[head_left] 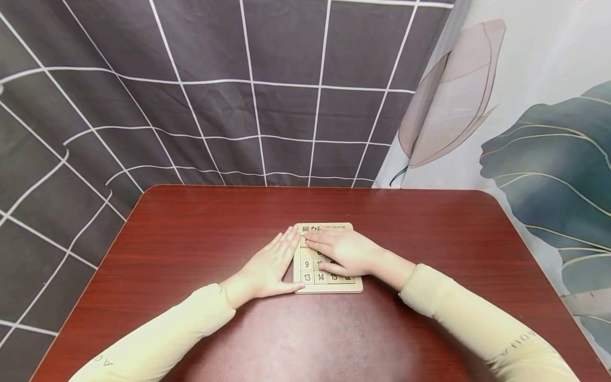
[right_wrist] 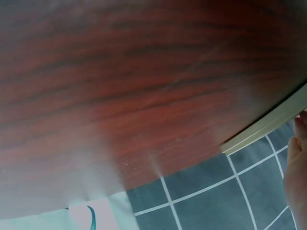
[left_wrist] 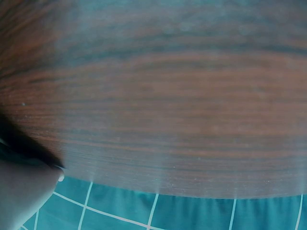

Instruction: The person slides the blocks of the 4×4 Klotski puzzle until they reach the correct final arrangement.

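A pale wooden number slide puzzle (head_left: 329, 288) lies flat on the table, with numbered square tiles such as 9, 13, 14 and 15 showing. Along its left edge my left hand (head_left: 269, 265) rests with straight fingers, the thumb at the lower left corner. My right hand (head_left: 350, 252) lies across the tiles from the right, fingertips touching the upper left ones and covering much of the upper rows. In the right wrist view, the puzzle's side edge (right_wrist: 268, 124) shows beside the fingers (right_wrist: 297, 163). Only part of my left hand (left_wrist: 29, 194) appears in the left wrist view.
The reddish-brown wooden table (head_left: 200, 223) has rounded far corners. Behind it and to the left hangs a dark grid-patterned curtain (head_left: 286, 111); a white curtain with large leaf prints (head_left: 525, 212) hangs at the right.
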Motion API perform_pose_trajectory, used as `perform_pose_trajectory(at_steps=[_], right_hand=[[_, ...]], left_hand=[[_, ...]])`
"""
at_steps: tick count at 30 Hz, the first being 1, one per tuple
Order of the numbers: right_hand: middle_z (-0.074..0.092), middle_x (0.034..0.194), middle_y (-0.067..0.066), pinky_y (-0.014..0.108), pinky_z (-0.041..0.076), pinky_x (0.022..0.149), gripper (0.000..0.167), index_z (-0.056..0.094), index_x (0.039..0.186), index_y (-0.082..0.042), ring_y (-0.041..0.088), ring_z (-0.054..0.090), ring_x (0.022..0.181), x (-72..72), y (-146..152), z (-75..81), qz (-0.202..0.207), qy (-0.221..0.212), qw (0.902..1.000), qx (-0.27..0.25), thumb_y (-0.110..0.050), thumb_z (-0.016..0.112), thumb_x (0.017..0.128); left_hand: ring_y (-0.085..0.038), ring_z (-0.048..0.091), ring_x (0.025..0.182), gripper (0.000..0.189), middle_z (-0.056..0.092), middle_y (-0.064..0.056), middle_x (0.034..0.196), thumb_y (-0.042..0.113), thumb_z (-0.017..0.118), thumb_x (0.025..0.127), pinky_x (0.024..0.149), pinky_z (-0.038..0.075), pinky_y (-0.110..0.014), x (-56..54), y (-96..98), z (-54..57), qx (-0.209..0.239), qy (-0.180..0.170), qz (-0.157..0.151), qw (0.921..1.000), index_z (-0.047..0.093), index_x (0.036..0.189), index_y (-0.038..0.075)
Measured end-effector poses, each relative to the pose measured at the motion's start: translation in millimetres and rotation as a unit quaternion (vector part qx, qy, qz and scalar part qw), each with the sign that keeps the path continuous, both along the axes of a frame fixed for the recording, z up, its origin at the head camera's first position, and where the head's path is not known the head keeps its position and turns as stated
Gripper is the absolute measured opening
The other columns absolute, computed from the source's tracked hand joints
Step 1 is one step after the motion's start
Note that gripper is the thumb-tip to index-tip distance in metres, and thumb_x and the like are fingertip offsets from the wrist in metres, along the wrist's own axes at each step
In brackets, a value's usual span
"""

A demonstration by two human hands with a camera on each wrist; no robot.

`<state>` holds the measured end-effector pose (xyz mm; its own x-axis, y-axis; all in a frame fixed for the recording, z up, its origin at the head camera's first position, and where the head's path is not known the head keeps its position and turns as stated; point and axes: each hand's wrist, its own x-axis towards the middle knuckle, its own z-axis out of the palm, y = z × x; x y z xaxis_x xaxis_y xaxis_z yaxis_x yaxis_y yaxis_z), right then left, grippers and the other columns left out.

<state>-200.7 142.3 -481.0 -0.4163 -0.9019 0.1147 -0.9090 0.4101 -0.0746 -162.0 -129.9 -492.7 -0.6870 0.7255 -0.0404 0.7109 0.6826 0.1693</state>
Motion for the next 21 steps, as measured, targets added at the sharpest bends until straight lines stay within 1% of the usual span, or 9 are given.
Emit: perform_pose_trajectory(at_steps=[7,11,14,21], right_hand=[[0.064,0.151,0.013,0.044,0.05,0.12,0.059,0.061,0.147,-0.001,0.027,0.061,0.142,12.2,2.1,-2.3,0.044,0.035,0.9979,-0.033,-0.036,0.069,0.1],[0.063,0.152,0.013,0.043,0.05,0.119,0.061,0.06,0.149,-0.002,0.027,0.061,0.142,16.9,4.4,-1.3,0.052,0.039,0.9972,-0.037,-0.037,0.069,0.1],[0.062,0.154,0.012,0.043,0.05,0.12,0.061,0.059,0.15,-0.003,0.027,0.059,0.144,15.5,9.0,-0.4,0.044,0.034,0.9978,-0.037,-0.036,0.069,0.1],[0.061,0.155,0.012,0.046,0.048,0.121,0.061,0.058,0.151,-0.002,0.027,0.059,0.144,5.2,25.8,-1.0,-0.004,0.025,0.9992,-0.03,-0.036,0.07,0.1]], left_hand=[[-0.04,0.017,0.165,0.111,0.017,-0.029,0.175,0.064,0.062,0.097,0.135,0.023,-0.05,0.1,-0.5,-1.3,0.001,0.0,0.001,1.0,0.018,0.165,-0.011],[-0.041,0.02,0.164,0.11,0.02,-0.03,0.174,0.063,0.064,0.096,0.134,0.026,-0.051,0.6,-1.1,-1.6,0.006,0.005,-0.001,1.0,0.02,0.164,-0.012],[-0.041,0.02,0.164,0.11,0.02,-0.029,0.174,0.063,0.064,0.096,0.134,0.026,-0.05,0.9,-0.4,-1.1,0.008,0.01,-0.002,0.9999,0.02,0.164,-0.012],[-0.038,0.018,0.165,0.112,0.017,-0.028,0.175,0.064,0.064,0.096,0.135,0.024,-0.049,0.7,-0.2,-0.9,0.008,0.006,0.004,0.9999,0.018,0.165,-0.011]])
